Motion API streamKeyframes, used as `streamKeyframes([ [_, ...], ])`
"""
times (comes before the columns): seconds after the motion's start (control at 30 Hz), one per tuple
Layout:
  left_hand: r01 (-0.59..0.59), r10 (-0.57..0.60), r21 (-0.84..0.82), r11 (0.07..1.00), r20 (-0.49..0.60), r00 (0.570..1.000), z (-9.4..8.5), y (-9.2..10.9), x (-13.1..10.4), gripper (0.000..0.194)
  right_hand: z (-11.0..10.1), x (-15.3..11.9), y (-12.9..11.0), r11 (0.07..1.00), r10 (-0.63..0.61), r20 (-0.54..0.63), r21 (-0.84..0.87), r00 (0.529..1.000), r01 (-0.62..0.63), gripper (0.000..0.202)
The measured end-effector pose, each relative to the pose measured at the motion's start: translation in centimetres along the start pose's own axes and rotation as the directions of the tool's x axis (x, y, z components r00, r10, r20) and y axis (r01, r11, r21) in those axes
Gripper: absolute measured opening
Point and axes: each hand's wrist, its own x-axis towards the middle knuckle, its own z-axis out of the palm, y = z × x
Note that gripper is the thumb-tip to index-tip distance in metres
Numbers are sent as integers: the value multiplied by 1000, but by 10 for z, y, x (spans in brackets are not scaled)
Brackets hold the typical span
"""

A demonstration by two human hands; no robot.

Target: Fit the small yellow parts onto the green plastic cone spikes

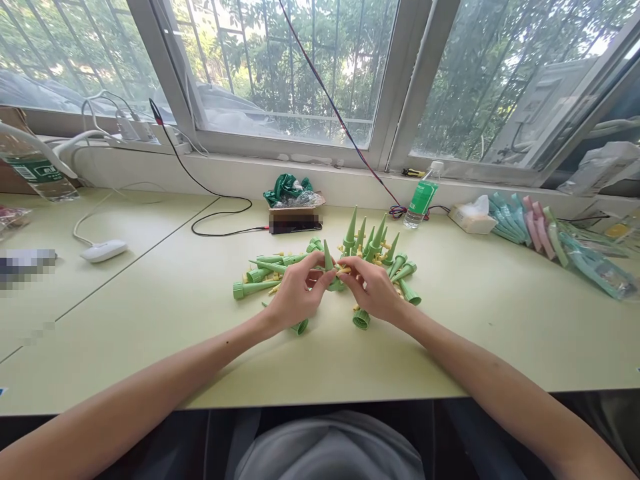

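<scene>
My left hand (296, 293) is closed on a green plant watering spike (327, 256), its pointed tip up. Beside it, my right hand (376, 288) pinches a small yellow valve (345, 270) at the spike's side; whether it is seated in the spike I cannot tell. Around both hands lies a pile of similar parts. Several spikes (376, 247) stand tip up behind my right hand. Others, such as a green spike (255, 287) on the left and a spike (411, 292) on the right, lie on their sides with yellow valves among them. My fingers hide part of the pile.
A small box (295, 211) with green plastic stands behind the pile. Further right are a water bottle (421, 200), a tissue box (473, 217) and coloured bags (537, 230). On the left are a white mouse (103, 251) and a black cable (220, 232). The pale table (320, 373) meets the windowsill.
</scene>
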Motion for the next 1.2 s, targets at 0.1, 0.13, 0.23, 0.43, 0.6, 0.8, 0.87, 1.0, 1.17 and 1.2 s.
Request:
streamKeyframes([
  [0.1, -2, 2, 1, 1000, 11, 1000, 0, 0, 0, 15, -1, 1, 1, 1000, -6, -1, -9, 1000, 6, 15],
  [0.13, -12, 12, 7, 1000, 14, 1000, 0, 0, -1, 15, -1, 2, 1, 1000, -6, 0, -12, 1000, 6, 15],
  [0.23, -57, 56, 73, 996, 15, 998, 0, 0, -1, 11, -2, 3, 1, 1000, 1, 20, -20, 1000, 0, 17],
  [0.43, -177, 178, 249, 952, 19, 984, 0, -6, -2, 5, -4, 0, 2, 1000, -11, 100, -2, 995, 12, 24],
  [0.6, -292, 297, 300, 908, 27, 954, -1, -8, -3, 3, -2, -1, 5, 999, -8, 132, -40, 991, 13, 28],
  [0.8, -344, 348, 338, 876, 53, 936, 0, -7, -4, 3, -2, -1, 4, 998, 7, 132, -63, 991, 2, 33],
  [0.87, -312, 314, 322, 894, 48, 948, 1, -7, -4, 4, -1, -1, 4, 998, 21, 126, -64, 992, -13, 34],
  [1.0, -154, 152, 252, 955, 26, 988, 1, -3, -2, 8, -1, 0, 2, 998, 42, 104, -45, 994, -37, 34],
  [1.17, 6, -7, 73, 997, 8, 1000, 0, 1, 1, 16, 0, 1, -3, 998, 60, 76, -25, 995, -58, 18],
  [1.2, 31, -31, 40, 999, 4, 1000, -1, 1, 2, 18, 0, 0, -3, 998, 64, 72, -19, 995, -63, 15],
])
